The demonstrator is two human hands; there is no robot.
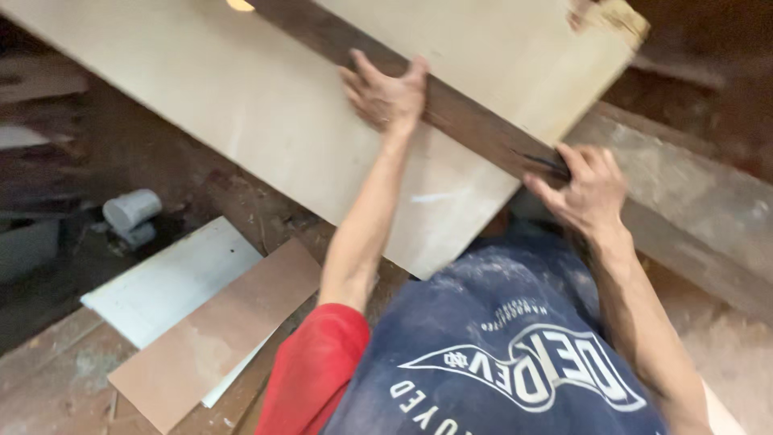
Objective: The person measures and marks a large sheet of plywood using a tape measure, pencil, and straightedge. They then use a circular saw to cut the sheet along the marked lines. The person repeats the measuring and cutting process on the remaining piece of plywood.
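Note:
A large pale plywood board (241, 105) lies tilted across the upper part of the head view. A long dark wooden strip (471, 121) runs diagonally over it. My left hand (386, 93) is spread flat, pressing down on the strip near its middle. My right hand (584, 189) curls around the strip's near end at the board's edge. A thin dark mark or tool shows by its fingertips; I cannot tell which. My dusty blue shirt with a red sleeve fills the lower middle.
On the floor at lower left a brown panel (217, 330) lies over a white panel (161, 286). Two grey plastic pipe pieces (131, 211) sit beyond them. A rough grey wooden beam (692, 201) runs along the right. Sawdust covers the ground.

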